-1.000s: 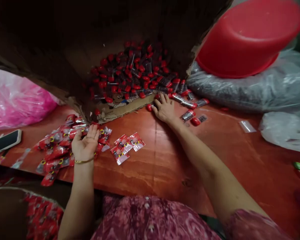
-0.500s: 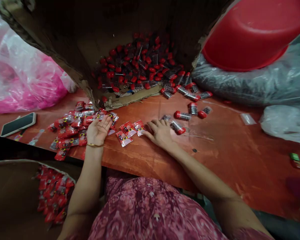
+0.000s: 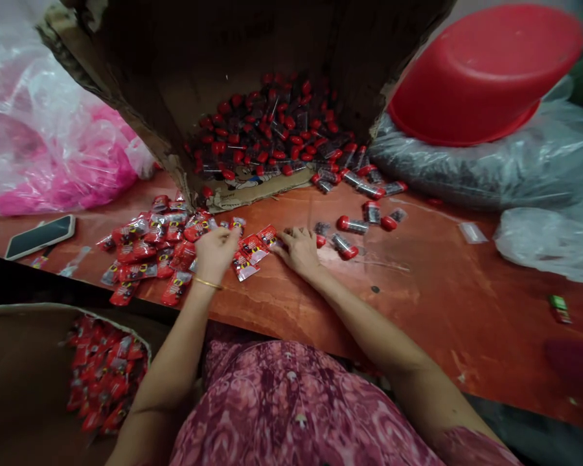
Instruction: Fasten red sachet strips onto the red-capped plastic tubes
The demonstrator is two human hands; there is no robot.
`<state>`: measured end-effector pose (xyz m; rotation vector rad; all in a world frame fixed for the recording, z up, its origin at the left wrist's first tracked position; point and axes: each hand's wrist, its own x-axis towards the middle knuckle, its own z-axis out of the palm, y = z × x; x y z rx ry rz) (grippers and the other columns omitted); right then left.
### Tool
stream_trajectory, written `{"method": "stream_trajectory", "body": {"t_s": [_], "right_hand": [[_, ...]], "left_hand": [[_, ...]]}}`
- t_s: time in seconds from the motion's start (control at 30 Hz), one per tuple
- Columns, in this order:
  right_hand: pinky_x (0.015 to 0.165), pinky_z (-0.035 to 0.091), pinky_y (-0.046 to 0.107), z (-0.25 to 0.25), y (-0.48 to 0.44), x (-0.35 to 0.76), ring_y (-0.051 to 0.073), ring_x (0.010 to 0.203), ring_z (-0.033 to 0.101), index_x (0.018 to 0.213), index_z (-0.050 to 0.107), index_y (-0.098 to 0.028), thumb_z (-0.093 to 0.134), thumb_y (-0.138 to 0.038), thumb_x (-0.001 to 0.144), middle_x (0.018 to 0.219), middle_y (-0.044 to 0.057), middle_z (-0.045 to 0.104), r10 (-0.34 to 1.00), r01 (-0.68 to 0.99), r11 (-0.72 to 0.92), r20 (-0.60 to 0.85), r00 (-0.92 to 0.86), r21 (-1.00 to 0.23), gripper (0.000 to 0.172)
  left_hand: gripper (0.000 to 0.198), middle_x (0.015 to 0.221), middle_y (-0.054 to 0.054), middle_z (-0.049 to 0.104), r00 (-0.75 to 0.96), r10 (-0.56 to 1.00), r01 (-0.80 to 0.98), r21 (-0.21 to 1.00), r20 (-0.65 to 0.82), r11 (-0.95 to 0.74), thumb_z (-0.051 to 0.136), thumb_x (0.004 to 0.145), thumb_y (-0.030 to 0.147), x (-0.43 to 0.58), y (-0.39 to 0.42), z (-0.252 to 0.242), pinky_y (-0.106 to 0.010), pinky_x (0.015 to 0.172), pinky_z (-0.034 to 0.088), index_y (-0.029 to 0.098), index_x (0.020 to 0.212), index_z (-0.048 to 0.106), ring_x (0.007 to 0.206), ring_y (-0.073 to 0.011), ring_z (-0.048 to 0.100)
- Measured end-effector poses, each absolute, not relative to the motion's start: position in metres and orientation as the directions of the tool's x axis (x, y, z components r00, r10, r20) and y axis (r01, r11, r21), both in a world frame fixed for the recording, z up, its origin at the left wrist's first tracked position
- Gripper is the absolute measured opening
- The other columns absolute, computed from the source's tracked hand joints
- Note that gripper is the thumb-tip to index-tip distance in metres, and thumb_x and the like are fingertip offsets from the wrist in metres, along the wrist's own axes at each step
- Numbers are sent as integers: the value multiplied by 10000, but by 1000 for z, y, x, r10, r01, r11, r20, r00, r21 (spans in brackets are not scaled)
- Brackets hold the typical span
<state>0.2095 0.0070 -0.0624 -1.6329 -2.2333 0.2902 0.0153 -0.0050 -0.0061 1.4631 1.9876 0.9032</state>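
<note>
My left hand, with a thin bangle at its wrist, has its fingers drawn together beside the small red printed cards. Whatever lies between those fingertips is hidden. At the right edge of the cards rests my right hand, fingers bent but apart, its fingertips on or close to the last card. A heap of red packets lies left of my left hand. Clear tubes with red caps lie loose to the right of my right hand.
A torn cardboard box on its side holds many red-capped tubes. Left are a phone and a bag of pink pieces. A red tub sits on a plastic sack. Below left, a bin holds red packets.
My left hand has turned from palm-up with fingers spread to fingers closed, and moved right from the packet heap toward the cards. My right hand has shifted slightly left, its fingers more bent.
</note>
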Motion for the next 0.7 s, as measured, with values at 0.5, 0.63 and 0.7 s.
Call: {"method": "stream_trajectory", "body": {"t_s": [0.5,0.63,0.7], "right_hand": [[921,270,420,-55,-4,223,207,891,543,1027,697,-308,406,-351,935,1052,51,691,932,849,326,292,-214,-416,308],[916,363,410,-52,-10,223,231,999,549,1207,586,-241,497,-456,867,1216,110,601,943,709,295,315,-108,-641,413],[825,441,364,-53,-11,223,211,936,579,1222,556,-196,474,-521,848,1184,125,605,971,486,224,234,-41,-845,502]], "left_hand": [[410,615,-56,637,-131,987,598,786,-95,156,550,741,553,71,10,-26,-270,594,389,164,672,662,622,-191,574],[334,526,6,569,-102,986,334,929,-132,159,599,707,478,74,7,-27,-230,500,350,162,606,628,496,-120,483],[302,580,0,602,-49,997,275,959,-62,74,613,703,442,73,4,-24,-221,524,365,150,634,645,537,-114,496]]}}
